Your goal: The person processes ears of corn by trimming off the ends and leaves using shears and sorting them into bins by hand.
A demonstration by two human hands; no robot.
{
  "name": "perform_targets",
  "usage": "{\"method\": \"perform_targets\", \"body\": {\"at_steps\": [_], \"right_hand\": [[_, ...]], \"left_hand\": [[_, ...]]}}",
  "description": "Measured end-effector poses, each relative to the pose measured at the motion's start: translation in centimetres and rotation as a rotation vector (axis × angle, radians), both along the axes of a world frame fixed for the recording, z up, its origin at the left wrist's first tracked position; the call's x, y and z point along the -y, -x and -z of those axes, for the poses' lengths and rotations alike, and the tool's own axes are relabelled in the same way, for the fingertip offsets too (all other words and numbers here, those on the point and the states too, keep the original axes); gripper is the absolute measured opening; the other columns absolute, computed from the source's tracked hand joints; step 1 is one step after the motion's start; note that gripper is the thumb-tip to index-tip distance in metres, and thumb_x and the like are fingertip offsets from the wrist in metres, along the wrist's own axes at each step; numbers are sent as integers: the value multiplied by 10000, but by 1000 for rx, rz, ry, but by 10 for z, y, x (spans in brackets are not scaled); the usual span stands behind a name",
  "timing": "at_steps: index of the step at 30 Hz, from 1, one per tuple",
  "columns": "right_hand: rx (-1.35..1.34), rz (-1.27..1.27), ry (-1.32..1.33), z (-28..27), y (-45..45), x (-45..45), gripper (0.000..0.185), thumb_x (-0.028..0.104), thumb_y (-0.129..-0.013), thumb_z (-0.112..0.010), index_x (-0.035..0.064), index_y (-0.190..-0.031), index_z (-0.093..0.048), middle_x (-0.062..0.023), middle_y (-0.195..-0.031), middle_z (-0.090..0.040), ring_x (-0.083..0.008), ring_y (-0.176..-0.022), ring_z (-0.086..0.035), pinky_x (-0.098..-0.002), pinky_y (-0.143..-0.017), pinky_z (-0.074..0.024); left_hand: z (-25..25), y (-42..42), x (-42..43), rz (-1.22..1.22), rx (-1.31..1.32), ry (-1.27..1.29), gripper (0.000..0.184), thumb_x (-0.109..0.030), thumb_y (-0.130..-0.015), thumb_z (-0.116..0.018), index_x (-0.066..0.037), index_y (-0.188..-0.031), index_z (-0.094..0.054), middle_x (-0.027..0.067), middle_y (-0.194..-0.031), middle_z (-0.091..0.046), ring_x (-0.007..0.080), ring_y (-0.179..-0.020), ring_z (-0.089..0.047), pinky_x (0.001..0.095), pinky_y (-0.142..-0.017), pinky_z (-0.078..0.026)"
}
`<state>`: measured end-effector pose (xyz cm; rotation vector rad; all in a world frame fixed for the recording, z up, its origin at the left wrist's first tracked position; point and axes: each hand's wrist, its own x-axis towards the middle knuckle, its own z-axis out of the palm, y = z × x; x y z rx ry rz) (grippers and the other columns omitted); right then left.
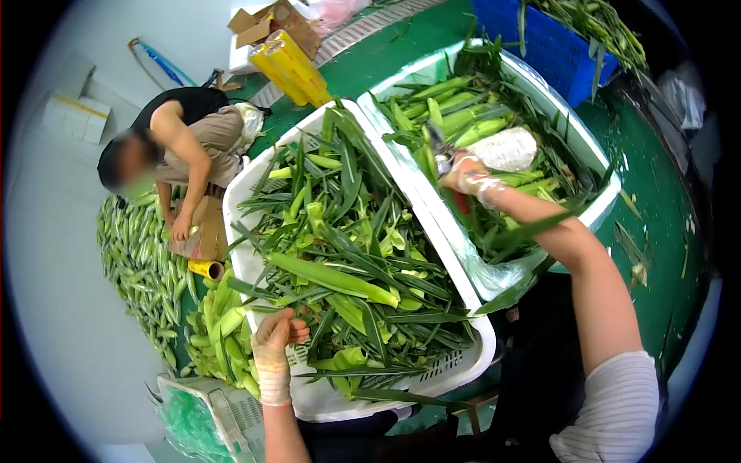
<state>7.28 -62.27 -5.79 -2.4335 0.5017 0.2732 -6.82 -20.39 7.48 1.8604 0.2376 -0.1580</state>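
Green floor point(652, 309), scattered leaf scraps. Pale wall point(54, 309) along left. Grey slotted drain strip point(370, 29) crosses floor up top. White boxes point(76, 116) by wall. Open cardboard box point(289, 27), upper area. Lighting bright, even; right edge darker. Windows, furniture: can't tell.

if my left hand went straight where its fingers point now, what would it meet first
Probably the loose green leaves heaped in the white basket, just past the left hand's fingertips, though its height above them is unclear.
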Motion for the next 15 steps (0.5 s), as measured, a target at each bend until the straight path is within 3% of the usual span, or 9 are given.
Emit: {"method": "perform_targets", "body": {"at_steps": [1, 4, 7, 10, 12, 13, 15], "right_hand": [[21, 22, -13, -19, 3, 5, 587, 347, -583, -739, 2, -1031, -583, -192, -959, -640, -313, -867, -631, -356, -760, -514], [568, 107, -69, -108, 36, -1, 666, 304, -591, -799, 8, -1097, -482, -176, -951, -633, -309, -845, -628, -364, -753, -513], [1018, 4, -227, -179, 60, -31, 717, 269, -588, -841, -4, -1113, -434, -140, -898, -624, -258, -809, -622, -342, -742, -511], [927, -136, -473, -237, 105, -103, 760, 283, -592, -835, -25, -1144, -413, -129, -907, -612, -229, -798, -604, -337, -749, -507], [970, -316, -536, -235, 123, -149, 789, 284, -594, -830, -40, -1165, -391, -144, -924, -605, -251, -802, -602, -352, -754, -505], [954, -394, -540, -228, 127, -167, 798, 282, -594, -826, -48, -1170, -383, -160, -929, -603, -271, -811, -605, -358, -759, -504], [845, -536, -542, -216, 137, -198, 815, 277, -593, -820, -65, -1177, -366, -193, -935, -599, -315, -829, -611, -365, -770, -503]], "left_hand": [[-4, 1, 3, 27, 13, 16, 325, -220, -895, -554, 54, -1067, -569, 110, -826, -645, 170, -686, -625, 274, -652, -516], [-13, 3, 19, 81, 28, 36, 245, -68, -893, -552, 68, -1097, -552, 107, -903, -642, 162, -795, -625, 248, -735, -510], [-21, 6, 50, 211, 332, 6, 324, 16, -827, -605, 48, -1141, -531, 121, -1025, -615, 162, -909, -608, 262, -828, -491], [-61, 13, 83, 298, 663, -183, 582, 8, -769, -658, 39, -1289, -397, 168, -1196, -517, 235, -1060, -549, 304, -900, -459], [-80, 13, 86, 309, 844, -297, 816, -37, -708, -712, 19, -1378, -250, 196, -1257, -452, 286, -1091, -521, 321, -903, -454], [-88, 21, 82, 252, 911, -487, 798, -65, -661, -731, 9, -1323, -291, 187, -1230, -462, 260, -1077, -521, 324, -904, -447], [-78, 23, 64, 147, 429, 132, 712, -80, -641, -724, -12, -1241, -346, 176, -1196, -484, 235, -1091, -506, 338, -911, -431]]}}
